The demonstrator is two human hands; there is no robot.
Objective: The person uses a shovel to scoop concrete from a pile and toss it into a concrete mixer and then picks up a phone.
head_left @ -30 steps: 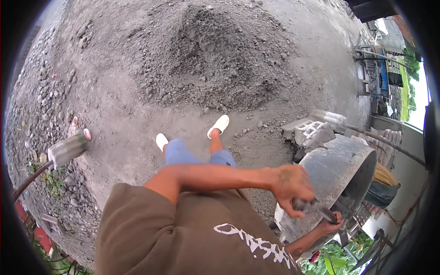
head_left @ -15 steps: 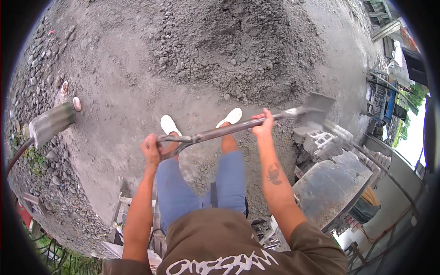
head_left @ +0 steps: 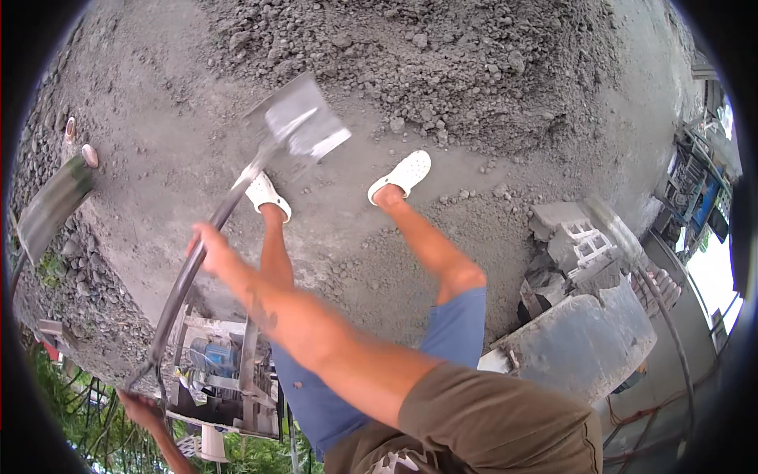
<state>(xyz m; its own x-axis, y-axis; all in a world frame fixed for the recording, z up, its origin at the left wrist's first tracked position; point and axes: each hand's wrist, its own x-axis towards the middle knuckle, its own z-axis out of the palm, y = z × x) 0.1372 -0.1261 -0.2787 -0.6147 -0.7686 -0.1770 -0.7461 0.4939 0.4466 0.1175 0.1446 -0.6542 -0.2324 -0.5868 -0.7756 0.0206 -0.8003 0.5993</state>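
I hold a shovel (head_left: 188,272) slantwise across my left side, its blade pointing away from me. My right hand (head_left: 213,249) is wrapped round the middle of the dark shaft. At the lower left, my left hand (head_left: 144,412) is closed on the forked grip end, partly in shadow. The metal blade (head_left: 304,122) hangs above the ground just beyond my left foot, a little blurred, with no visible load on it. A heap of grey, crumbly sand and gravel (head_left: 442,71) lies ahead, to the right of the blade.
White clogs (head_left: 410,172) are on my feet. A worn metal sheet (head_left: 576,340) and broken blocks (head_left: 580,245) lie at my right. At lower left stands a metal frame with a blue motor (head_left: 215,357). A curved metal piece (head_left: 57,207) and stones (head_left: 87,276) are farther left.
The shovel has swung from right to left, its blade passing from my right side to beyond my left foot. Both hands kept their grip, and my right arm now crosses my body.
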